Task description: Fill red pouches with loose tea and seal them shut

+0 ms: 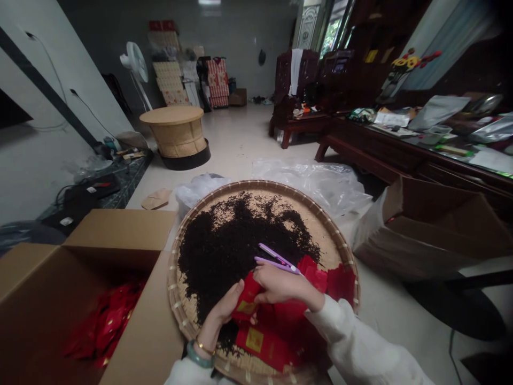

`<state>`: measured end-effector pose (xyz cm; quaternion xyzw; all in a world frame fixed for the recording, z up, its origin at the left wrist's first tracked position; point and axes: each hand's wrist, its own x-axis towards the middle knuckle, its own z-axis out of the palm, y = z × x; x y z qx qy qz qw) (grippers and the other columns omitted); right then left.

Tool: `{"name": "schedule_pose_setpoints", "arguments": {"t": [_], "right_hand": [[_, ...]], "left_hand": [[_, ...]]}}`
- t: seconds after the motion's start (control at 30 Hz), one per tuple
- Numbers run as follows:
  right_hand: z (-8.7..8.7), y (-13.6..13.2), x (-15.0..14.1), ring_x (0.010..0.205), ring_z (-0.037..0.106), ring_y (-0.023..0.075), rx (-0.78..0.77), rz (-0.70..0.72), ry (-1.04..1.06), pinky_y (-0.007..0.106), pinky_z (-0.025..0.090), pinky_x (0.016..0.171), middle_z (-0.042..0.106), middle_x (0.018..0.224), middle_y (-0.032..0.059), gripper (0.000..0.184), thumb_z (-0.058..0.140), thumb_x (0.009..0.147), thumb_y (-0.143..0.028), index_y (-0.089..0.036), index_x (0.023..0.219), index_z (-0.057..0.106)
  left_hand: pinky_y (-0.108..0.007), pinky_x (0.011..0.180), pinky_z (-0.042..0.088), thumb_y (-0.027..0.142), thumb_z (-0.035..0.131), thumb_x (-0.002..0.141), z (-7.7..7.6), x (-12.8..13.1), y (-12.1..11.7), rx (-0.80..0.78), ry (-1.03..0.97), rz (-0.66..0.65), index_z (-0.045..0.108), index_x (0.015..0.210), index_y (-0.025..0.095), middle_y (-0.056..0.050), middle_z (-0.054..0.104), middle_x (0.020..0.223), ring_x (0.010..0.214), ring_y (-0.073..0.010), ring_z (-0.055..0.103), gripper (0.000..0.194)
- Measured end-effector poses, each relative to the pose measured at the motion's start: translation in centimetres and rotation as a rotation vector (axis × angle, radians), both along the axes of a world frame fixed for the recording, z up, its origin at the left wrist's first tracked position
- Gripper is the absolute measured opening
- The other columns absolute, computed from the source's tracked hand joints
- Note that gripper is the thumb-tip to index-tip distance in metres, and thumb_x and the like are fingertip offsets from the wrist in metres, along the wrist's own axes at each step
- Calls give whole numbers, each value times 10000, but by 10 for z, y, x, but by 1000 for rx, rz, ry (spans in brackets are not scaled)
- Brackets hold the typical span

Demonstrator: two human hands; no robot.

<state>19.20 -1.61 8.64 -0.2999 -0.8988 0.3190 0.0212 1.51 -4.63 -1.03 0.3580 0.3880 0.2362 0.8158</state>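
Note:
A round woven bamboo tray (192,211) holds a heap of dark loose tea leaves (228,246). My left hand (222,313) grips a small red packet (246,299) from below. My right hand (278,283) closes on the top of the same packet and also holds a purple clip-like tool (276,260) whose two arms stand apart, pointing left over the leaves. Several more red packets (280,337) lie piled on the tray's near right side, under my wrists.
An open cardboard box (120,230) at the left holds several red packets (106,326). Another cardboard box (433,224) lies at the right, with clear plastic sheeting (320,182) behind the tray. A round wooden drum-shaped stand (176,131), a fan and dark wooden furniture stand farther back.

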Motion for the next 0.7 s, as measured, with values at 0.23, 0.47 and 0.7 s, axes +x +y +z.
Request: {"name": "schedule_pose_setpoints", "arguments": {"t": [0.23, 0.47, 0.7], "right_hand": [[13, 11, 10, 829, 651, 183, -36, -76, 40, 428, 299, 1048, 706, 786, -3, 54, 709, 708, -150, -178, 753, 696], [18, 38, 23, 781, 649, 160, -65, -418, 351, 261, 484, 753, 709, 821, 14, 171, 616, 738, -89, -176, 840, 723], [15, 26, 9, 1122, 548, 217, 120, -320, 459, 344, 419, 960, 589, 1206, 103, 299, 663, 813, -302, -218, 1100, 669]], "left_hand": [[-274, 447, 474, 812, 514, 625, -5, -7, 3, 12, -12, 27, 651, 886, 99, -59, 661, 518, 427, -174, 605, 772], [-302, 510, 515, 822, 567, 553, -2, -18, 11, -16, -104, 151, 657, 848, 90, -89, 682, 584, 508, -207, 651, 794], [-395, 703, 546, 798, 585, 578, 4, -21, 17, -41, -253, 181, 656, 982, 89, -132, 723, 755, 755, -286, 703, 819]]}}
